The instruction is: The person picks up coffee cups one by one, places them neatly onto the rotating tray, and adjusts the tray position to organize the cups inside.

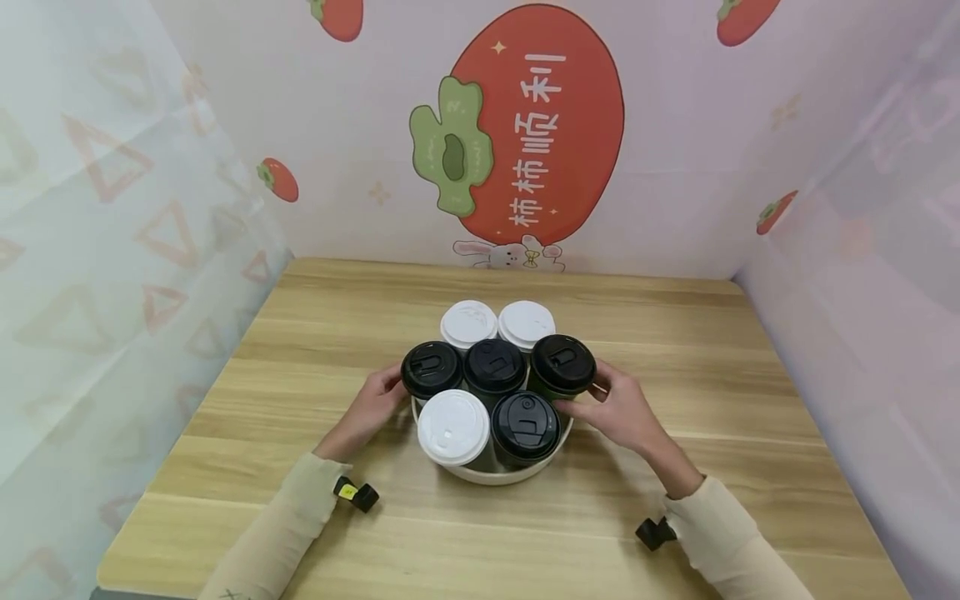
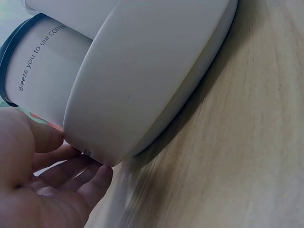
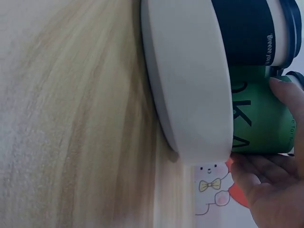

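A round white tray [image 1: 495, 478] stands on the table, packed with lidded paper coffee cups. My left hand [image 1: 372, 408] is at its left side, beside a black-lidded cup [image 1: 431, 369]. In the left wrist view the thumb meets the tray's rim near a pale printed cup [image 2: 47, 66], while the fingertips [image 2: 104, 173] bear on the tray's outer wall. At the right, my right hand [image 1: 618, 408] grips a green cup [image 3: 256, 114] with a black lid, thumb on one side and fingers on the other, close to the rim.
Two white-lidded cups [image 1: 468, 323] stand at the back of the tray, another white-lidded cup [image 1: 453, 427] at its front left. A black-lidded cup [image 1: 495, 367] is in the middle, one more [image 1: 527, 427] at front right. Patterned cloth [image 1: 337, 167] walls the wooden table [image 1: 660, 325] on three sides.
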Available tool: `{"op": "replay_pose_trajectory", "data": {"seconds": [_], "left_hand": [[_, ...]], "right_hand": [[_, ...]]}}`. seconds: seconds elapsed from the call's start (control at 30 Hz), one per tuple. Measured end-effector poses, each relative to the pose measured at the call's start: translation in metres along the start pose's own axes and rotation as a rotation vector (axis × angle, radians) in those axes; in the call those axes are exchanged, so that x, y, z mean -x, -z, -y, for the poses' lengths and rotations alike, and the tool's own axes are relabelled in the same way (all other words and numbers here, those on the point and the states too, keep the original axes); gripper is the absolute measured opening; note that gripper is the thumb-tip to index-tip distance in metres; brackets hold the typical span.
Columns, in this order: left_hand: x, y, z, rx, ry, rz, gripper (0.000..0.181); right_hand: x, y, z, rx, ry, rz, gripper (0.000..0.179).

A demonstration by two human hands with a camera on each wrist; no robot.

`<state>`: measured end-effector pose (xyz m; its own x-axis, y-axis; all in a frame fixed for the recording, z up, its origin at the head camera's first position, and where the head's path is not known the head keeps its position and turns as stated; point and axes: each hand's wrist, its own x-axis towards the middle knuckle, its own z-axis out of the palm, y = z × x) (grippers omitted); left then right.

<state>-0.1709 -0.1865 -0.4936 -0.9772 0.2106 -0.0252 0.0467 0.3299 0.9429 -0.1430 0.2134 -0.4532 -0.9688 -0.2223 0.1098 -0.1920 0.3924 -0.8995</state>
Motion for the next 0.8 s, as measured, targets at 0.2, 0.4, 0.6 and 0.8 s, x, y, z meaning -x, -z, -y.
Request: {"op": "replay_pose_trajectory", "data": {"seconds": [0.2, 0.4, 0.6, 0.8], "left_hand": [[-0.002, 0.001, -0.001, 0.005, -0.008, 0.006, 0.032], [-0.006, 0.0, 0.0, 0.019, -0.023, 0.024, 0.031], [-0.008, 0.004, -0.002, -0.009, -0.044, 0.049, 0.033], [-0.01, 0.007, 0.0, -0.06, -0.104, 0.063, 0.036]], "right_hand": [[-0.003, -0.002, -0.004, 0.08, 0.012, 0.0, 0.066], [-0.003, -0.002, -0.007, 0.161, 0.018, 0.02, 0.064], [-0.002, -0.003, -0.008, 0.191, 0.031, 0.022, 0.066], [-0.001, -0.003, -0.013, 0.218, 0.038, 0.043, 0.076]]}}
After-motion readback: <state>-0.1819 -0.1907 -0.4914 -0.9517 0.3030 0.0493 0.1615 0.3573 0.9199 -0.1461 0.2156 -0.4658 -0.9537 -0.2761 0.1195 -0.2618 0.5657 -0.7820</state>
